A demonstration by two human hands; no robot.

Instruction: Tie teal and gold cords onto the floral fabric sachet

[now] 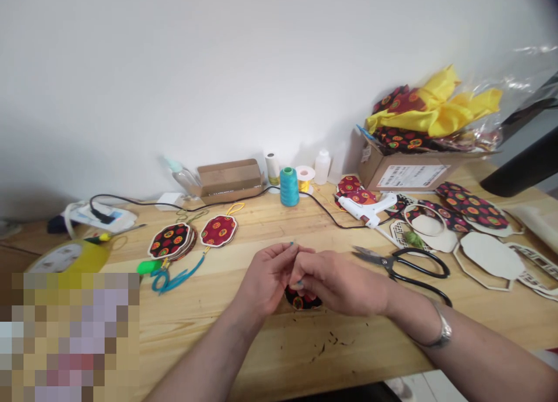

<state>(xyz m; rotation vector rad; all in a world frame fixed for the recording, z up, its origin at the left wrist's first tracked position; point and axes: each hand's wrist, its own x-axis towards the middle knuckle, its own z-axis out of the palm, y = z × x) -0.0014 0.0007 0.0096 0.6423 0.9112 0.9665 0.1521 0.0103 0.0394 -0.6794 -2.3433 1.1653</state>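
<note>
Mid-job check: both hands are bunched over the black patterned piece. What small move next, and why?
I'd probably ease the right hand slightly aside. It meets the left hand above the black patterned piece, hiding much of it, and I can't make out what the fingers pinch, so a clearer look seems worthwhile first.

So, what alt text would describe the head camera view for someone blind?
A person's left hand and right hand meet over a dark patterned fabric piece on a wooden table. Scissors and a white glue gun lie to the right, patterned ornaments to the left, and a teal thread spool stands behind.
</note>
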